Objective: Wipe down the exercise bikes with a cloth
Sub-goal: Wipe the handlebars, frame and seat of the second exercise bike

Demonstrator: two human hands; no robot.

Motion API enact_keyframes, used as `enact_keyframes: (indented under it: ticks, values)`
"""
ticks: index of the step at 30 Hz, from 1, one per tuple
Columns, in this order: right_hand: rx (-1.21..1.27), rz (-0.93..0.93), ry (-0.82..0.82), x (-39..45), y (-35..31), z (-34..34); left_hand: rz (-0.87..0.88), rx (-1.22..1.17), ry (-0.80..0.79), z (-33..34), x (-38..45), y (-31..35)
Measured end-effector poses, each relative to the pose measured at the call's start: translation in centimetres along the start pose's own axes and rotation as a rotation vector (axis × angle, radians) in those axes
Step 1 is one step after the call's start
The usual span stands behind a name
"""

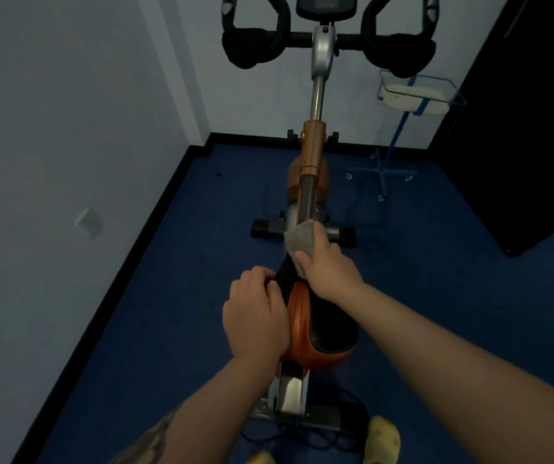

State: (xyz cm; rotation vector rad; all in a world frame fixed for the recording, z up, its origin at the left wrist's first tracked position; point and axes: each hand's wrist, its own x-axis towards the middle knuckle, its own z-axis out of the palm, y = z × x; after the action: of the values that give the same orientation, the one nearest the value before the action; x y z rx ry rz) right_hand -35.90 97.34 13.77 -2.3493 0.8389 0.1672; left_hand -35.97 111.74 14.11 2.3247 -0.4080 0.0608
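Observation:
An exercise bike [312, 152] with an orange frame stands in front of me, its black handlebars [327, 41] at the top. Its orange-and-black saddle [322, 329] lies just below my hands. My right hand [327, 262] grips a grey cloth [300, 237] and presses it on the saddle's narrow nose. My left hand [257, 314] curls round the saddle's left side, with the fingers on its edge.
A pale wall [68, 128] runs close on the left, with a black skirting along the blue floor [185, 262]. A blue-framed stand with a clear basket [416, 92] is at the back right. A dark cabinet [520, 128] fills the right. My yellow shoes [383, 440] show below.

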Motion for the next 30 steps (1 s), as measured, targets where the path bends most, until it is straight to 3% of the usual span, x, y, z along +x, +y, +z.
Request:
enact_keyframes:
  ticks: [4, 7, 13, 17, 20, 25, 30]
  values:
    - [0.138, 0.165, 0.064, 3.1, -1.9, -1.0, 0.014, -0.004, 0.006, 0.1, 0.1, 0.0]
    - [0.187, 0.178, 0.074, 2.0, -1.9, -0.8, 0.015, -0.01, 0.002, 0.0, 0.1, -0.1]
    - [-0.193, 0.104, 0.033, -6.5, 1.1, 0.4, 0.031, -0.032, -0.032, 0.1, 0.2, -0.5]
    - [-0.172, 0.251, -0.066, -3.9, -0.6, -1.0, 0.001, -0.085, -0.05, 0.1, 0.2, -0.6]
    - [-0.063, 0.216, 0.042, -4.6, -1.2, -0.3, 0.004, -0.144, -0.105, -0.1, 0.2, -1.2]
    - [-0.155, 0.051, 0.242, -13.4, 0.8, 3.1, 0.08, -0.104, -0.218, -0.4, 0.2, -2.1]
    - [-0.016, 0.213, 0.198, -11.6, 0.3, 2.3, 0.088, -0.035, -0.234, -0.3, 0.2, -1.8]
